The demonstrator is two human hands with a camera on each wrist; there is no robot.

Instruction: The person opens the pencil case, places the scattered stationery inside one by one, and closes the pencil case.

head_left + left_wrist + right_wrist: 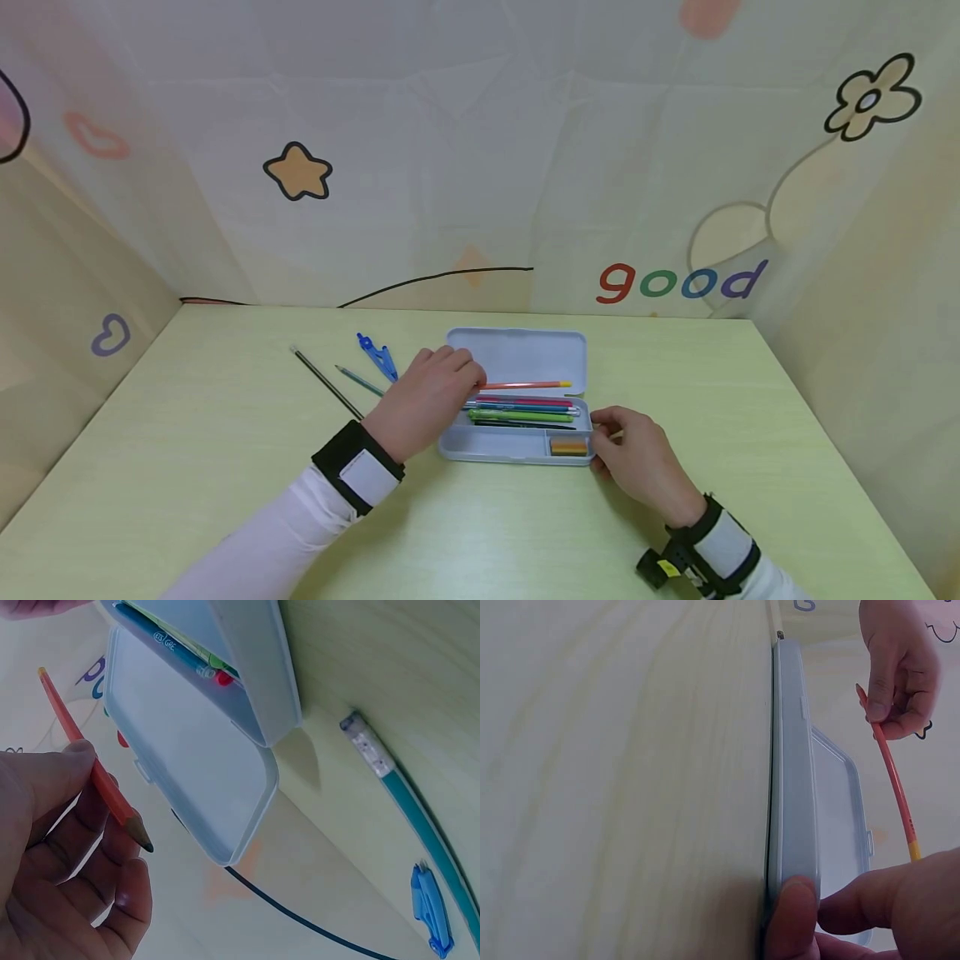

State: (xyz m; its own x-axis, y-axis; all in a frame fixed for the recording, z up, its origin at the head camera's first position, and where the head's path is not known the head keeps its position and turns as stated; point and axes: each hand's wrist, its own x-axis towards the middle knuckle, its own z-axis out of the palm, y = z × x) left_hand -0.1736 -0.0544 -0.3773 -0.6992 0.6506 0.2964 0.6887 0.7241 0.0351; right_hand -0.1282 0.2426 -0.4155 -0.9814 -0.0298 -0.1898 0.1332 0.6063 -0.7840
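My left hand (433, 398) pinches an orange pencil (528, 385) near its sharpened end, holding it level over the open pencil case (491, 451). In the left wrist view the same pencil (111, 793) shows a dark tip and a yellow end. My right hand (637, 454) grips the case's right end, thumb and fingers on its wall, as the right wrist view shows too. Several pens and pencils (521, 416) lie side by side in the long compartment. A small yellow-brown block (568, 447) sits in the front right compartment. The lid (517, 350) is tipped back behind.
Left of the case lie a dark striped pencil (326, 382), a teal pencil (358, 380) with a white-and-grey eraser end, and a blue compass (378, 357). A printed curtain (450, 167) hangs behind the table (225, 433).
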